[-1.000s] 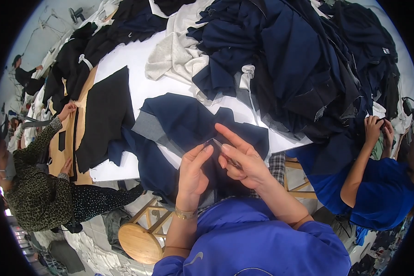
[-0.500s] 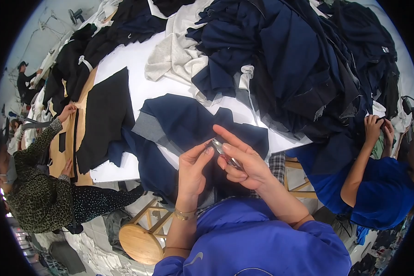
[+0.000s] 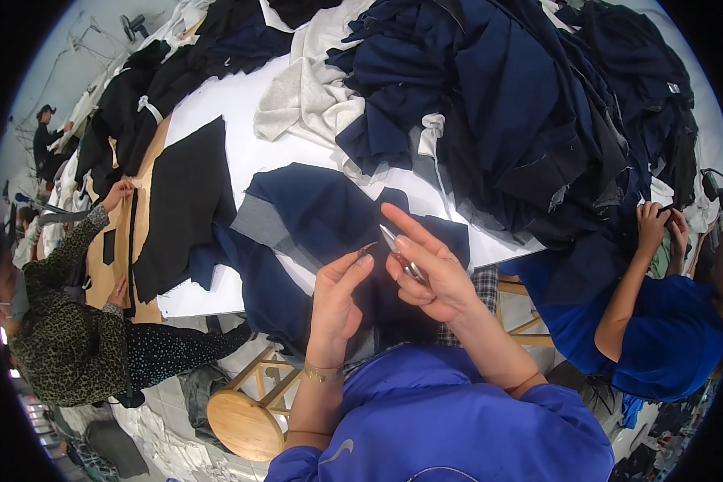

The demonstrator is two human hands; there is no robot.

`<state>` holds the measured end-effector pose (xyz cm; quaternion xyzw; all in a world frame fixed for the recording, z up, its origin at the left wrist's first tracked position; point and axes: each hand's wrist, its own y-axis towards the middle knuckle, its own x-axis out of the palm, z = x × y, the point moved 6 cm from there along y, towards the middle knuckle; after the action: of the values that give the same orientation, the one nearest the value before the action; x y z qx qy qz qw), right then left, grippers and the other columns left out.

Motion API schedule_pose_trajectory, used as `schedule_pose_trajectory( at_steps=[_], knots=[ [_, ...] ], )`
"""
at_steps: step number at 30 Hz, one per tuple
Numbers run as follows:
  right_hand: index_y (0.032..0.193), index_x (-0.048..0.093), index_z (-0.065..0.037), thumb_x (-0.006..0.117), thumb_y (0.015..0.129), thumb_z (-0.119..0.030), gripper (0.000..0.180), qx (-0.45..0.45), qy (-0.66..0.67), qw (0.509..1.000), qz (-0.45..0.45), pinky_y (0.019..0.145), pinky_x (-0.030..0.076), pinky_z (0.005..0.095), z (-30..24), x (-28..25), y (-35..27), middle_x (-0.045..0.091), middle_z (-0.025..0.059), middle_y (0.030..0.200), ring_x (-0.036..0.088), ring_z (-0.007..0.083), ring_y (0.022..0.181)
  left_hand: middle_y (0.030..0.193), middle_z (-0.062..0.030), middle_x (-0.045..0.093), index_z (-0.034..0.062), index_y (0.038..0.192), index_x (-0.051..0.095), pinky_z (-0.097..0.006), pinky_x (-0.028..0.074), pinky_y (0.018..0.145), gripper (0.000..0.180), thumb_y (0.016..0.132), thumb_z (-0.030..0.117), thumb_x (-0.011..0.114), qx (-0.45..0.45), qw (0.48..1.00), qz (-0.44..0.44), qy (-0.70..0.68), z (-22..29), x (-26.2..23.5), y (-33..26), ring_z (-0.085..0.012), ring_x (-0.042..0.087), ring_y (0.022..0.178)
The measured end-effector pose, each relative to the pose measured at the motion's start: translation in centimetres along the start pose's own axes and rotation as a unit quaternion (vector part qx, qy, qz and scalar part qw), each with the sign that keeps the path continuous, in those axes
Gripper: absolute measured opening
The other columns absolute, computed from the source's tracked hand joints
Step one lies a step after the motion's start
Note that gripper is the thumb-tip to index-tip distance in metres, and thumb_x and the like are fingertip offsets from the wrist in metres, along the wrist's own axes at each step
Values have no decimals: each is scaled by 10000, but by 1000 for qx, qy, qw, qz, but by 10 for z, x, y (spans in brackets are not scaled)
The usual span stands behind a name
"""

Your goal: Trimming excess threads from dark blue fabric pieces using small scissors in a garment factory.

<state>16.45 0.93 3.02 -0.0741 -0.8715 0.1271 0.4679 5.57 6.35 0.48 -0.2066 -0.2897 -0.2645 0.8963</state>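
Silver thread snips (image 3: 400,251) are held in my right hand (image 3: 435,273), the fingers curled round their handles and the index finger stretched out above. The blades point up and to the left. My left hand (image 3: 339,293) is just left of the snips, apart from them, with thumb and forefinger pinched together. A thin dark tip shows at that pinch, too small to name. Beneath both hands a dark navy cloth piece (image 3: 309,201) lies draped over the table's near edge, with a grey patch (image 3: 263,225) on its left side.
A large navy fabric heap (image 3: 506,88) and pale grey cloth (image 3: 301,104) cover the far side of the white table (image 3: 197,301). A black cut panel (image 3: 186,201) lies left. Co-workers' hands (image 3: 120,193) are at both sides. A wooden stool (image 3: 245,426) stands lower left.
My right hand and the snips have moved slightly away from my left fingertips. Dark thread seen between the hands earlier no longer shows there. My left hand has barely moved.
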Motion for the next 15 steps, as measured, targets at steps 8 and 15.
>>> schedule_pose_trajectory(
  at_steps=[8, 15],
  knots=[
    [1392, 346, -158, 427, 966, -161, 434, 21, -32, 999, -10, 342, 210, 149, 3, -4, -4, 557, 63, 722, 275, 9, 369, 977, -95, 652, -11, 1043, 611, -263, 490, 798, 206, 899, 109, 524, -51, 997, 10, -52, -5, -5, 4, -156, 627, 870],
    [1389, 353, -157, 433, 965, -152, 432, 29, -40, 999, -13, 338, 203, 154, 6, -4, -6, 546, 51, 714, 283, 2, 371, 968, -95, 653, -12, 1033, 614, -267, 498, 784, 201, 897, 107, 527, -48, 997, 2, -60, -3, -2, 4, -164, 632, 854]
  ],
)
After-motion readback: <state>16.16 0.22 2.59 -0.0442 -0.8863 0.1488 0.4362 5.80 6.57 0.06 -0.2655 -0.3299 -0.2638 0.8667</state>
